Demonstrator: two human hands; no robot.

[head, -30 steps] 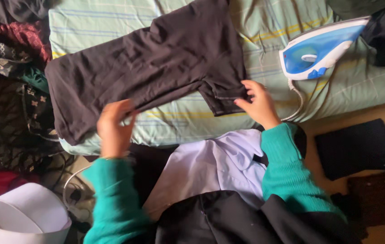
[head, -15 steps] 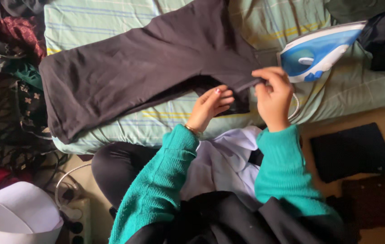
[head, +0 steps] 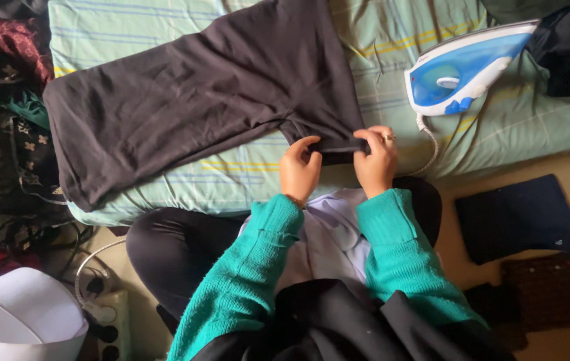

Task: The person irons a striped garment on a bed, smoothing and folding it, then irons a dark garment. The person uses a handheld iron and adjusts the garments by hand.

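A dark grey T-shirt (head: 191,100) lies spread on a green striped sheet (head: 392,60) over a cushion. My left hand (head: 299,170) and my right hand (head: 375,160) both pinch the hem of its short sleeve (head: 335,144) at the near edge, a few centimetres apart. Both arms wear teal knitted sleeves. A blue and white iron (head: 462,67) rests on the sheet to the right of my right hand, its white cord curling down past that hand.
A pile of patterned clothes (head: 4,134) lies at the left. A white round container (head: 24,321) and a power strip (head: 114,314) sit at the bottom left. Folded dark cloths (head: 519,217) lie on the floor at the right. A pale lilac garment (head: 328,234) lies in my lap.
My left hand came across from the shirt's lower hem to the sleeve. Both hands lowered the lifted sleeve edge and now hold it flat at the near edge.
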